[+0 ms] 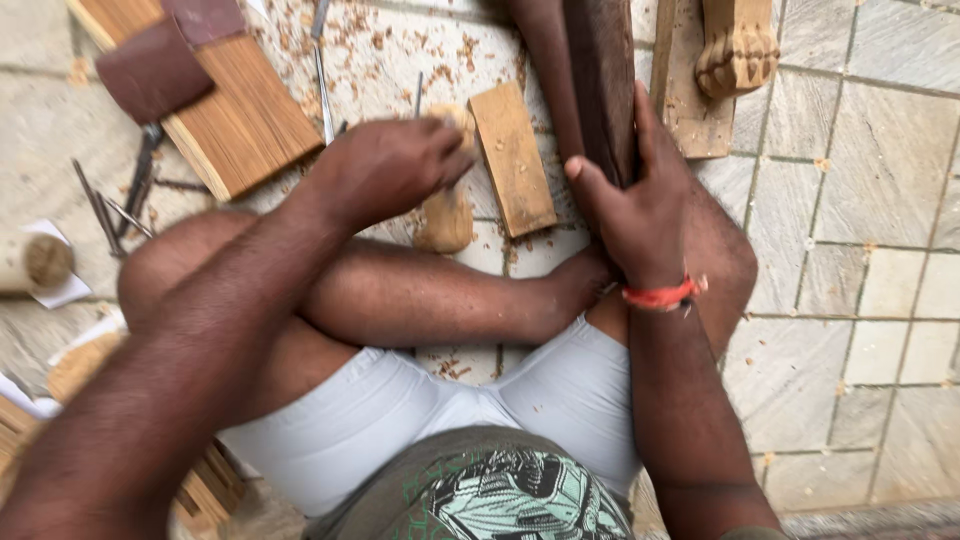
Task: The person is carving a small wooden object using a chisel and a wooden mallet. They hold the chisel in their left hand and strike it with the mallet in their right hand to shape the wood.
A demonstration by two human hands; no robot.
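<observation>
The person sat cross-legged on the tiled floor (870,260). The left hand (385,165), at about eleven o'clock from the crossed legs, had its fingers clenched around a pale wooden mallet (447,215), whose head rested on the floor among wood shavings. The right hand (635,205), at one o'clock, grasped a dark wooden plank (600,70) that ran up toward twelve. A small light wood block (512,158) lay between the two hands. Chisels (115,205) lay scattered at nine o'clock, near a striped board (240,120).
</observation>
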